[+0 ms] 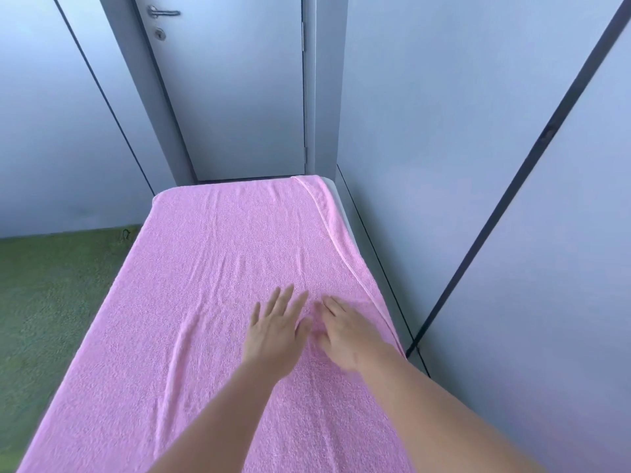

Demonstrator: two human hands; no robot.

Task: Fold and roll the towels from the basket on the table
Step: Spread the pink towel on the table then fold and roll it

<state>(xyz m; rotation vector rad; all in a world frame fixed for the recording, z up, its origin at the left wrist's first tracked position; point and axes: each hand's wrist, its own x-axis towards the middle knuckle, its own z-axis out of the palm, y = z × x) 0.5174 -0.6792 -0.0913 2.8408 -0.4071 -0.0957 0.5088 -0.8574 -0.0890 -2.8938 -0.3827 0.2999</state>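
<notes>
Across the worktop [341, 213] a pink towel [222, 268] is spread; left hand [273, 332] and right hand [345, 336] are laid flat on it side by side, fingers [285, 298] straight.

The pink towel [222, 268] filling the middle of the frame is terry cloth, matt, with a nubby looped pile; its hem band [327, 233] at the right is a flatter, smoother weave. The white worktop [336, 192] edge beside it looks smooth. The door [232, 90] and wall panels [444, 131] are smooth with a faint sheen. The door handle [162, 11], upper left, is dull metal. The green carpet [44, 302] at left is rough and fuzzy.
</notes>
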